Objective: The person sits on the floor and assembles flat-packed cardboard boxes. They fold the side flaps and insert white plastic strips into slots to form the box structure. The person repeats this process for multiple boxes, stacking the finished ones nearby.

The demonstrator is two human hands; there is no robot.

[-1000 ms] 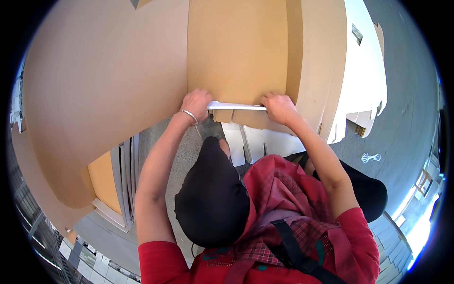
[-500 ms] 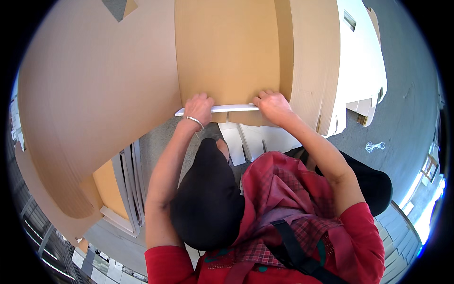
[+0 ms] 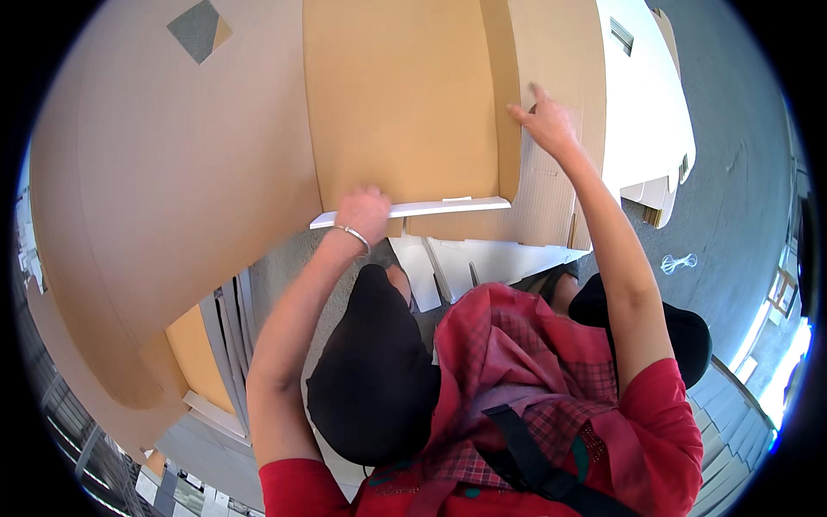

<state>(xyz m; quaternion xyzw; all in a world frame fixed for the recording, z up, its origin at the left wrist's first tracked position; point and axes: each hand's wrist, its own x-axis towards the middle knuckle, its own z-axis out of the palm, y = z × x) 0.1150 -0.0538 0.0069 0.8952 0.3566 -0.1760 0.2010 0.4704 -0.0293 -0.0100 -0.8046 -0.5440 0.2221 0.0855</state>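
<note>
A large cardboard box blank (image 3: 396, 103) lies in front of me, its brown inner face up. Along its near edge a narrow flap (image 3: 448, 207) stands folded up, showing its white side. My left hand (image 3: 363, 214), slightly blurred and wearing a bracelet, has its fingers curled over the left part of this flap. Higher up on the right, my right hand (image 3: 550, 125) is at the upright side wall (image 3: 502, 112). Its thumb and forefinger are stretched apart by that wall's top edge; the other fingers are partly hidden.
A broad cardboard panel (image 3: 189, 138) with a square hole spreads to the left. White-faced cardboard (image 3: 642, 95) lies to the right. Folded sheets (image 3: 228, 345) stand at lower left. A coil of white cord (image 3: 679, 264) lies on the grey floor.
My right hand has let go of the near flap's right end and moved away from me to the right side wall. The left hand stays at the flap. The view has shifted slightly.
</note>
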